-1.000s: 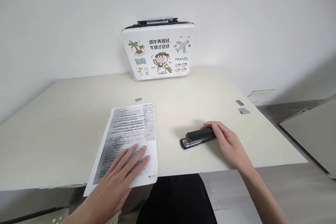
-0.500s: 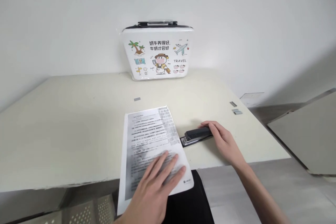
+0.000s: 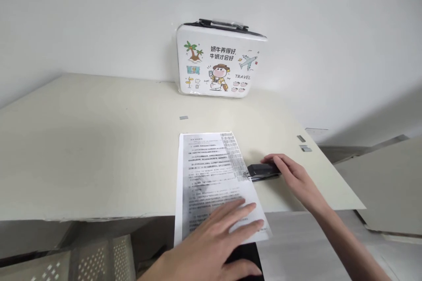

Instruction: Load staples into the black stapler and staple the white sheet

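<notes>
A printed sheet of paper (image 3: 211,171) lies on the table, its lower end hanging past the front edge. Down its upper right side runs a band of closely set silvery marks that look like staples (image 3: 238,158). My left hand (image 3: 214,237) rests on the lower part of the sheet, fingers spread. My right hand (image 3: 293,178) is wrapped round the rear of a black stapler (image 3: 262,170). The stapler's front end is at the right edge of the paper, over the end of the band. My right palm hides its back end.
A white case (image 3: 217,61) with cartoon prints and a black handle stands against the wall. Grey staple strips lie on the table (image 3: 82,149): one strip (image 3: 183,117) behind the paper, others (image 3: 305,148) at the right edge. A perforated beige object (image 3: 92,263) is below at left.
My right hand has brought the stapler's front end onto the paper's edge, from just beside it. My left hand has slid lower on the sheet. The whole view has shifted and tilted.
</notes>
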Demonstrator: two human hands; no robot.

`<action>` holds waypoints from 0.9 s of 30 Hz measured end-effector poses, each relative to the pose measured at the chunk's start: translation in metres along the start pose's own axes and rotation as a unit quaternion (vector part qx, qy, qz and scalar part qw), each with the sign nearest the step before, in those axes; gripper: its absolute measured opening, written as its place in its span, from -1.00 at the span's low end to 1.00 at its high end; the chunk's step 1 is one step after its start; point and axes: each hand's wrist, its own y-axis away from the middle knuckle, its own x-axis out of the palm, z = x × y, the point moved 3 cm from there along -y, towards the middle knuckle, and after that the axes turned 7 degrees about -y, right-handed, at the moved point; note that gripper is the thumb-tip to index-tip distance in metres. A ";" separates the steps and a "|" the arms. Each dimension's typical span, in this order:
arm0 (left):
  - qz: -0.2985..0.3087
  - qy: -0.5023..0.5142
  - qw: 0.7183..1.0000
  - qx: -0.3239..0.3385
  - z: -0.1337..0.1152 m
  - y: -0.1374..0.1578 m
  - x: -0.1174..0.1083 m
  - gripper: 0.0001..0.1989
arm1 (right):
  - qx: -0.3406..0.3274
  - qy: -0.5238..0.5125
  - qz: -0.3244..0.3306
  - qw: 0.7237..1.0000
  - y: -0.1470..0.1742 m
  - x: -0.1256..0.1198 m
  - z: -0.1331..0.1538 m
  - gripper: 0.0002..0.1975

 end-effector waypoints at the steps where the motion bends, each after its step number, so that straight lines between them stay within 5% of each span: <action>1: -0.009 0.010 1.000 -0.012 0.005 0.001 -0.005 -0.32 | -0.004 0.017 -0.001 1.000 -0.001 0.000 0.003 -0.55; 6: -0.055 -0.032 0.994 -0.094 0.043 -0.019 -0.017 -0.38 | -0.045 0.097 -0.004 0.994 -0.014 0.010 0.030 -0.52; 11: -0.041 -0.078 0.994 -0.067 0.069 -0.066 -0.004 -0.13 | -0.079 0.143 0.089 0.982 -0.029 0.034 0.057 -0.48; 16: -0.035 -0.122 0.991 -0.041 0.076 -0.088 0.005 -0.13 | -0.072 0.157 0.095 0.980 -0.032 0.046 0.059 -0.49; 27: -0.049 -0.145 0.988 -0.036 0.077 -0.087 0.006 -0.21 | -0.052 0.155 0.093 0.982 -0.029 0.049 0.062 -0.55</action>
